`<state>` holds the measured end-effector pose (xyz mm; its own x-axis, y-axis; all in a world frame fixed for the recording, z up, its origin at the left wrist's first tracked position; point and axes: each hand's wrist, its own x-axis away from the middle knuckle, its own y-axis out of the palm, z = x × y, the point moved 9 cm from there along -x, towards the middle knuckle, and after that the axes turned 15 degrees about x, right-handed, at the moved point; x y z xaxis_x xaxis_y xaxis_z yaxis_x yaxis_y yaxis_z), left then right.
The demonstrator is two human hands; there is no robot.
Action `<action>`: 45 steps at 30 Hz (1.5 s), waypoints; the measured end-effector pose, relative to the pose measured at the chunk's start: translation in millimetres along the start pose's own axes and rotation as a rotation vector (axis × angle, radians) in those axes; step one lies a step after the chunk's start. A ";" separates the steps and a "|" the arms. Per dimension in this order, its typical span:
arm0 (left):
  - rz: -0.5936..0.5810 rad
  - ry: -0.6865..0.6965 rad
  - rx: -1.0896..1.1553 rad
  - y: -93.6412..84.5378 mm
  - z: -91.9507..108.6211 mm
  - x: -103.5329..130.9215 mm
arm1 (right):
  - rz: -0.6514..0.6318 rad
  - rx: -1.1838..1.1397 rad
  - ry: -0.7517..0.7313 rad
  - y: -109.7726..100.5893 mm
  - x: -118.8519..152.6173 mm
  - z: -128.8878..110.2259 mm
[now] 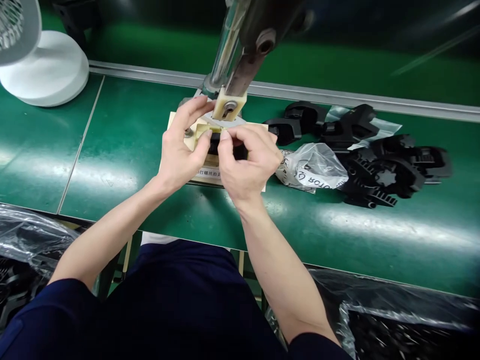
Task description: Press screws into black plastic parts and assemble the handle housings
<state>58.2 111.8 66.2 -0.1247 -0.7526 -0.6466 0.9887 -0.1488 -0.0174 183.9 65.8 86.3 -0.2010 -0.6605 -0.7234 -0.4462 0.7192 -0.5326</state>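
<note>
A black plastic part [215,142] sits in a cream-coloured fixture [167,165] on the bench, partly covered by my fingers. On its left side, my left hand [183,150] has thumb and fingers apart, the thumb tip at the edge of the part and the fingertips by the press head. My right hand [249,162] is on the other side, thumb and curled index finger closed together over the part; what they pinch is hidden. Right above my hands is the cream block [231,102] at the lower end of a metal press arm [245,72]. A printed label [207,173] shows on the fixture's front.
Several black plastic pieces [382,170] lie piled to the right, beside a clear plastic bag [317,167] with printing. A white round base [47,70] stands at the back left. Plastic-lined containers of black parts [397,335] sit below the bench's front edge.
</note>
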 end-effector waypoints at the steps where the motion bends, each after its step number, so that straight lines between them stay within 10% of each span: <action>1: -0.013 -0.005 0.001 0.9 -3.9 -1.0 | -0.008 0.009 0.029 2.6 -0.7 0.6; 27: 0.014 -0.133 0.076 4.7 -39.0 -11.7 | 0.006 0.041 0.327 24.7 13.8 9.4; 45: -0.007 -0.081 0.060 3.8 -24.3 -16.4 | 0.126 0.214 0.156 12.4 6.2 5.2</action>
<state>66.0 139.1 58.2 -0.1404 -0.8006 -0.5825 0.9814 -0.1905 0.0253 181.6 71.8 72.9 -0.3820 -0.5763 -0.7225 -0.2184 0.8159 -0.5353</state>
